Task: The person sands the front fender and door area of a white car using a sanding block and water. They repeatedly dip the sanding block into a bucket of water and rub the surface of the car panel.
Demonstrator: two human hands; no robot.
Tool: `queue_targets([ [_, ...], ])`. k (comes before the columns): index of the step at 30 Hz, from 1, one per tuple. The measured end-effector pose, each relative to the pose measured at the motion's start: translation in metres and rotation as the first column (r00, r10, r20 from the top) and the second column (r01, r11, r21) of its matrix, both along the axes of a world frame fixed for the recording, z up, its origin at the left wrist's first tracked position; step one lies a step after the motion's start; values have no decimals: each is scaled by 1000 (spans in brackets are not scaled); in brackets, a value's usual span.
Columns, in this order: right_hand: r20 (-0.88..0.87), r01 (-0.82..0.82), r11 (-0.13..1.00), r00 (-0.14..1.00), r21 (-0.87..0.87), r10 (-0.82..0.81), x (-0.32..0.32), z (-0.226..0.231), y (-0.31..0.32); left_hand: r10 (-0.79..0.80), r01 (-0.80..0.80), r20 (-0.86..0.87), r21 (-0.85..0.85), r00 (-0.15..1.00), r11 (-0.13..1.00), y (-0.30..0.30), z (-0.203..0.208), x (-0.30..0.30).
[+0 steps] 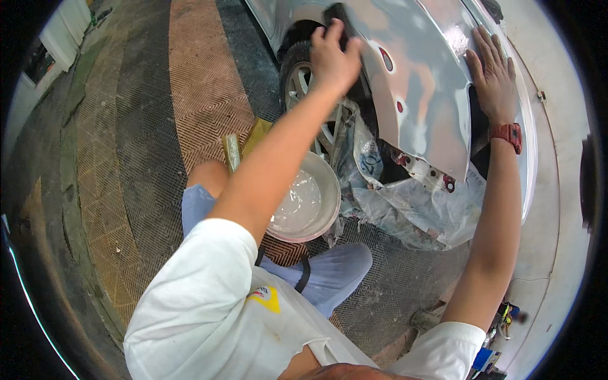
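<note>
My left hand [337, 62] reaches up to the edge of the wheel arch, its fingers closed over a dark sanding block [337, 14] pressed against the car's body panel [425, 47]. Patches of grey, white and pinkish tan cover this panel, with two small red-and-white spots near its edge. On the upper right, my right hand [491, 77] lies flat on the panel, fingers stretched out and holding nothing. A red watch [506, 136] is on that wrist. Below the left hand is the car's wheel [297, 79], partly hidden by my forearm.
A round white basin [329, 209] of cloudy water stands between my legs and the wheel. Crumpled plastic sheeting [421, 215] hangs below the panel's open end, where a bracket [421, 170] shows. Beside my knee are yellowish pieces [232, 152]. Ribbed matting [206, 95] covers the floor.
</note>
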State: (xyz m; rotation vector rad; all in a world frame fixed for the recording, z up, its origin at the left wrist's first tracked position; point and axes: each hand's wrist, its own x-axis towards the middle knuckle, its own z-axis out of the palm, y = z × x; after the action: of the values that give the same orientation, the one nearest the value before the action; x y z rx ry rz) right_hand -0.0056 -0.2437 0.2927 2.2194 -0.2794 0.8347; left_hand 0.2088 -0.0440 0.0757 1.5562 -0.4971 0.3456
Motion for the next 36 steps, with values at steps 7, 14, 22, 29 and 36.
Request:
queue_targets([
  [7,-6,-7,1000,1000,2,7,-10,-1,-2,-105,108,229,-2,968,994,18,13,-86],
  [14,13,-21,1000,1000,12,21,-3,0,2,-79,77,-31,-84,996,994,1,10,14],
  [22,13,-21,1000,1000,-11,22,-6,-1,-1,-90,98,271,-16,958,995,16,3,-54],
  [29,-25,50,997,998,64,-49,-9,4,13,-122,113,119,76,985,991,9,-12,-33],
  [36,-69,144,946,989,292,-129,-12,19,60,-232,221,283,69,931,973,33,-34,-143],
])
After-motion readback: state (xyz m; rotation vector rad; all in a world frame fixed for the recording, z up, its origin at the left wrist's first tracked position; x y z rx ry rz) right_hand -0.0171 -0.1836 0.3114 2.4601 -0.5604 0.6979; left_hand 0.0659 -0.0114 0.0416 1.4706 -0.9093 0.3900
